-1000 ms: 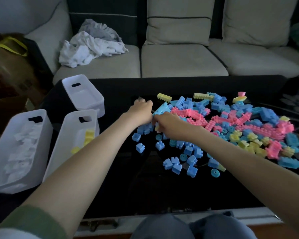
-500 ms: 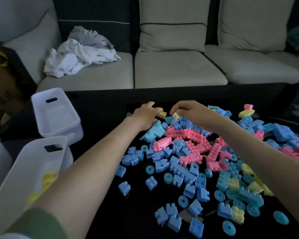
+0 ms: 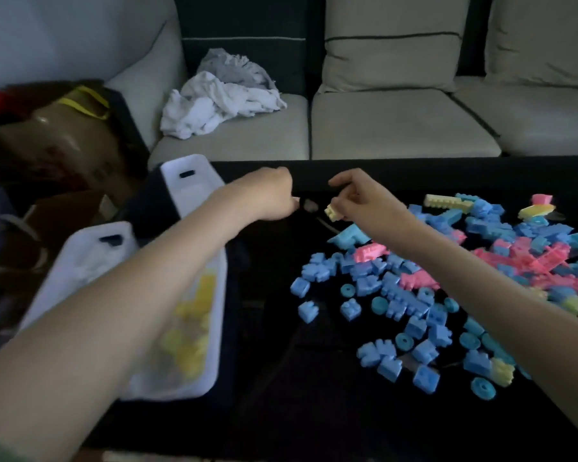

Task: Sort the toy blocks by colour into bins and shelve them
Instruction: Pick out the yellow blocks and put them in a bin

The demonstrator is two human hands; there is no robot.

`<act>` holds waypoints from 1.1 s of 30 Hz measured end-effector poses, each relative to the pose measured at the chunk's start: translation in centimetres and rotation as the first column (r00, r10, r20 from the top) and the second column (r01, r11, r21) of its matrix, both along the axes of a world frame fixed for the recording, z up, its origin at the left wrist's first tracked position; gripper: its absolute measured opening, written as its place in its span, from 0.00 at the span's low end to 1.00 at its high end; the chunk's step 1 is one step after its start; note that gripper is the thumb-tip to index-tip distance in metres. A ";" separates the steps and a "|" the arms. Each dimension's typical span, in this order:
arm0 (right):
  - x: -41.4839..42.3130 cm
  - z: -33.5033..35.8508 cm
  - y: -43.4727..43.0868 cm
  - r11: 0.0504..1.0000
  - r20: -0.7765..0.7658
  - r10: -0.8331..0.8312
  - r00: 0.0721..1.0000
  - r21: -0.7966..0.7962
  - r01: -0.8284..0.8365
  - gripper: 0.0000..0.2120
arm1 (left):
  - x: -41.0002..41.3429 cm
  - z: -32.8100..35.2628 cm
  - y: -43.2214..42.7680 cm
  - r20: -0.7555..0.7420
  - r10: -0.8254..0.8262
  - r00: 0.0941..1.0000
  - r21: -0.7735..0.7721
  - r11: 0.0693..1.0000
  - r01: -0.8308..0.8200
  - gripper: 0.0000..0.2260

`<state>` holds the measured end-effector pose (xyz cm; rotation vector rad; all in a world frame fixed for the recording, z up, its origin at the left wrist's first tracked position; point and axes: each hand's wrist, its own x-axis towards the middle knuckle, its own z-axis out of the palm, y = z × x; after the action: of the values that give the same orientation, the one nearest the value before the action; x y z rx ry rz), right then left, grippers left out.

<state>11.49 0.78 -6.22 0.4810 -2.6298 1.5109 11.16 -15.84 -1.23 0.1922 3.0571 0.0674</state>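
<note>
right hand (image 3: 364,202) has lifted a pinched yellow block (image 3: 331,213); left hand (image 3: 271,195) curled, contents unclear.

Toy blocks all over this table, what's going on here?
A person is sorting blocks by colour. The right hand pinches a pale yellow block above the black table; the left hand is curled beside it, its contents hidden. A white bin on the left holds yellow blocks. A mixed pile of blue, pink and yellow pieces lies unsorted.
</note>
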 end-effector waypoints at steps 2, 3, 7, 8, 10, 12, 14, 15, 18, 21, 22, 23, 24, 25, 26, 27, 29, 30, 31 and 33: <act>3.1 0.5 -4.2 0.995 -0.063 0.097 0.993 0.000 -0.097 0.11 | 3.7 0.6 -3.9 0.068 0.081 0.994 -0.020 0.997 -0.080 0.14; 4.6 0.6 -6.1 0.989 -0.099 0.150 0.984 0.015 -0.150 0.11 | 5.4 0.6 -5.8 0.098 0.114 0.989 -0.036 0.993 -0.111 0.13; 9.3 0.3 -12.0 0.940 -0.164 0.341 0.926 0.069 -0.334 0.13 | 11.2 -0.3 -11.7 0.145 0.259 0.955 0.079 0.959 -0.273 0.09; 10.0 0.2 -12.9 0.924 -0.128 0.381 0.916 0.080 -0.374 0.14 | 12.3 -0.7 -12.7 0.177 0.274 0.945 0.064 0.955 -0.289 0.10; 10.5 -0.2 -13.6 0.888 -0.044 0.442 0.896 0.164 -0.430 0.15 | 13.4 -1.5 -13.6 0.257 0.293 0.921 0.046 0.948 -0.314 0.15; 10.4 -0.2 -12.6 0.879 -0.066 0.435 0.898 0.247 -0.408 0.14 | 13.9 -1.2 -13.3 0.297 0.266 0.917 0.079 0.950 -0.301 0.24; 9.9 -0.1 -10.0 0.927 -0.162 0.338 0.927 0.229 -0.298 0.12 | 14.0 -0.6 -11.8 0.285 0.198 0.938 0.125 0.962 -0.241 0.30; 9.9 0.1 -7.8 0.946 -0.183 0.274 0.944 0.230 -0.230 0.12 | 13.8 -0.5 -10.4 0.257 0.143 0.956 0.133 0.974 -0.182 0.30; 10.4 0.6 -1.5 0.937 -0.130 0.163 0.978 0.331 -0.112 0.12 | 13.0 -0.9 -6.2 0.120 -0.032 0.992 0.119 0.993 0.018 0.27; 11.7 0.4 4.8 0.892 -0.022 0.066 0.998 0.450 -0.049 0.11 | 12.8 -2.4 -0.8 0.085 -0.221 0.972 0.169 0.964 0.204 0.23; 12.5 0.2 7.1 0.881 0.002 0.017 1.000 0.473 -0.016 0.10 | 12.7 -2.9 1.5 0.085 -0.295 0.952 0.178 0.944 0.277 0.21; 12.9 -0.2 8.7 0.875 0.022 -0.017 1.000 0.484 0.005 0.10 | 12.8 -3.5 3.0 0.087 -0.349 0.933 0.184 0.926 0.329 0.20; 13.7 -0.4 10.6 0.865 0.035 -0.062 0.997 0.501 0.036 0.09 | 12.9 -4.0 5.0 0.086 -0.409 0.909 0.196 0.901 0.387 0.19; 14.3 -0.6 12.3 0.853 0.039 -0.100 0.994 0.517 0.066 0.09 | 13.0 -4.5 6.7 0.083 -0.455 0.887 0.212 0.877 0.431 0.18; 14.9 -0.9 13.8 0.835 0.044 -0.137 0.990 0.543 0.091 0.09 | 13.2 -4.9 8.5 0.088 -0.492 0.866 0.235 0.855 0.462 0.17; 15.2 -1.2 15.0 0.817 0.048 -0.165 0.985 0.566 0.109 0.10 | 13.5 -5.3 9.8 0.092 -0.517 0.851 0.253 0.838 0.482 0.16; 16.1 -1.9 17.9 0.773 0.035 -0.240 0.970 0.612 0.169 0.11 | 14.4 -5.9 13.0 0.078 -0.586 0.807 0.269 0.792 0.549 0.17; 16.3 -2.2 19.2 0.749 0.022 -0.284 0.959 0.629 0.207 0.12 | 14.7 -6.1 14.2 0.073 -0.619 0.782 0.287 0.764 0.578 0.17; 16.5 -2.7 20.4 0.723 0.000 -0.338 0.941 0.639 0.260 0.14 | 15.0 -6.4 15.4 0.080 -0.645 0.760 0.318 0.739 0.594 0.18; 16.9 -3.5 22.6 0.676 -0.059 -0.455 0.888 0.626 0.388 0.17 | 15.1 -6.8 17.3 0.094 -0.671 0.736 0.315 0.721 0.617 0.19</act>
<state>28.35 23.36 -9.71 -0.2064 -2.9909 0.5086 26.29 1.45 -8.02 1.1835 2.5787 0.4201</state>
